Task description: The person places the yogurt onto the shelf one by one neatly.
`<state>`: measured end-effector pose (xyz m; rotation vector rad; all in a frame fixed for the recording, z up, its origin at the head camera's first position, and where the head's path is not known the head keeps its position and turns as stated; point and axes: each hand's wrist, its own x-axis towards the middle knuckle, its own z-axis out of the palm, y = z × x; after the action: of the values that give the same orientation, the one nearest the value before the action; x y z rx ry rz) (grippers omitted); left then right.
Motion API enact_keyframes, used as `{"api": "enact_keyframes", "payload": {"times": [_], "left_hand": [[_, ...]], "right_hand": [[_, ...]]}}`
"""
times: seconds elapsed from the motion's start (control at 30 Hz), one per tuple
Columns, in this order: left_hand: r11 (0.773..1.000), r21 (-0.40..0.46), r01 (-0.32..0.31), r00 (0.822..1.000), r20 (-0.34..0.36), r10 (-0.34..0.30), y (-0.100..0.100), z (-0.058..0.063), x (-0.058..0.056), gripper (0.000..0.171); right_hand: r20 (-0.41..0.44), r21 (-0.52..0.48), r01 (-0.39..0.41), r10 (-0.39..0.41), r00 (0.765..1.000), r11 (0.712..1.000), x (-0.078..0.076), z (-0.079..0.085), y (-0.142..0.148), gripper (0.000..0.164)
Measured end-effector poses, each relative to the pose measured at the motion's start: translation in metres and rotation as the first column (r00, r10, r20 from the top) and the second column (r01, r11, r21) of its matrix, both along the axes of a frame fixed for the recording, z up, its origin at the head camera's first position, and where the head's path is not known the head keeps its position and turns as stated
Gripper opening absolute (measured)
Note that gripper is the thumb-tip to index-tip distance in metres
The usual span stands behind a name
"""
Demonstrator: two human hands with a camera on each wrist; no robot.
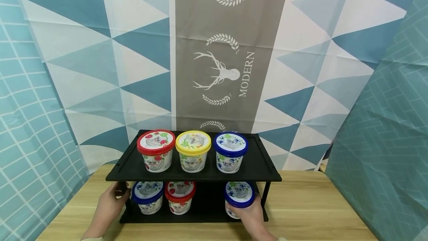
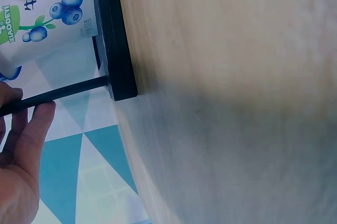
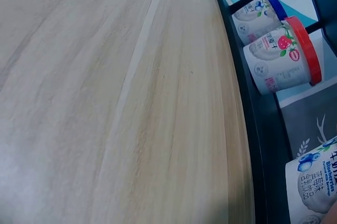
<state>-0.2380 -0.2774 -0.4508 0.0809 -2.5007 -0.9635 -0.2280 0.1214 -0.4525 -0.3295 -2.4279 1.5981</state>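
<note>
A black two-tier rack [image 1: 262,163] stands on the wooden table. My left hand [image 1: 108,204] grips its thin left front post [image 2: 73,89] between thumb and fingers. At the right of the lower tier, my right hand [image 1: 251,215] holds a blue-lidded blueberry cup [image 1: 239,192], its fingers round the side. The right wrist view shows only part of this blueberry cup [image 3: 316,182]. To the left on the same tier sit another blue-lidded cup [image 1: 148,196] and a red-lidded strawberry cup [image 1: 180,194], with a gap between the strawberry cup and the held one.
Red-lidded [image 1: 156,150], yellow-lidded [image 1: 193,152] and blue-lidded [image 1: 230,152] cups stand in a row on the upper tier. Wooden tabletop [image 1: 307,204] extends on both sides of the rack. A patterned cloth [image 1: 143,66] hangs behind.
</note>
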Motion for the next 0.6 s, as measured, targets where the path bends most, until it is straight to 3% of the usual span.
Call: {"api": "enact_keyframes", "payload": {"times": [0.6], "left_hand": [[1.000,-0.008,-0.013,0.999,-0.039,0.012,0.000,-0.002,-0.002,0.020]], "right_hand": [[-0.009,0.007,-0.026,0.026,1.000,1.000,-0.007,0.002,-0.018,0.111]]}}
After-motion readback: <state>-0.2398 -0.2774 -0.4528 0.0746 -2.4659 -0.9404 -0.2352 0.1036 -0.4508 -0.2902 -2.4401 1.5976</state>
